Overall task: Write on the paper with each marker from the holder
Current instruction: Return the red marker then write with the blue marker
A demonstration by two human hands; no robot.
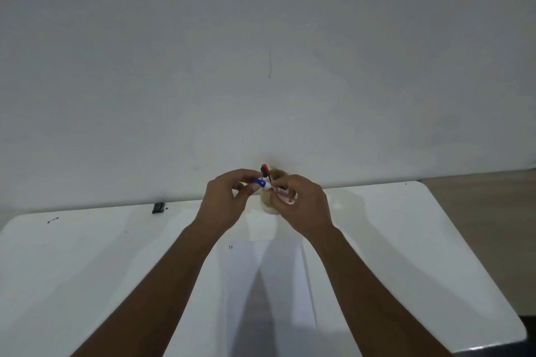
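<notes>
Both my hands meet above the far middle of the white table (87, 264). My left hand (224, 203) pinches the blue cap of a white marker (261, 183), while my right hand (304, 206) grips the marker's white barrel. Just behind them stands a beige round holder (268, 206), mostly hidden by my hands, with a red-capped marker (264, 169) and a dark one sticking up from it. A white sheet of paper (246, 284) lies on the table between my forearms, with a small dark mark near its top left corner.
A plain white wall rises right behind the table. A small black object (158, 207) sits at the table's back edge on the left. The table's right edge drops off to a brown floor (478, 211).
</notes>
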